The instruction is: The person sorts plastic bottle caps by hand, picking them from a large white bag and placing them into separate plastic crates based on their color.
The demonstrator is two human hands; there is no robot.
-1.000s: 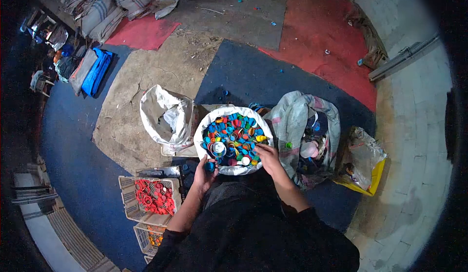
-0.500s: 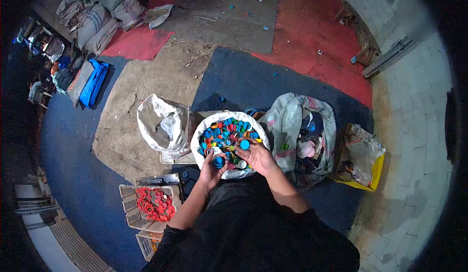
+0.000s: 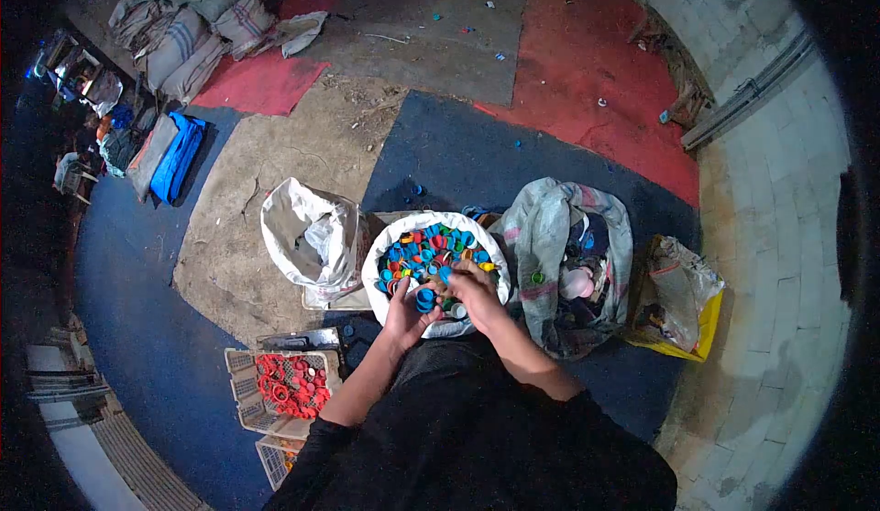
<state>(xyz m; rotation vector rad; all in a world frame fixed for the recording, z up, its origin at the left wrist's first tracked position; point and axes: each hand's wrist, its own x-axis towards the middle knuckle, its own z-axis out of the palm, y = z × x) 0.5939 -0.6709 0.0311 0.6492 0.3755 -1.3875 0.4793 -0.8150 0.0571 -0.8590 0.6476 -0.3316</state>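
A white sack full of mixed plastic bottle caps, many of them blue and red, stands right in front of me. Over its near edge, my left hand cups blue bottle caps in its curled fingers. Close beside it, my right hand pinches a single blue cap at its fingertips. Both hands are above the caps in the sack, and they partly hide those beneath.
A white sack stands to the left, a grey sack of mixed plastic to the right. Beyond it is a yellow bag. A crate of red rings and caps sits lower left. Stuffed sacks lie far left.
My right hand has moved left towards my left hand and turned over, carrying the blue cap with it. The left hand has shifted slightly right, still holding its blue caps.
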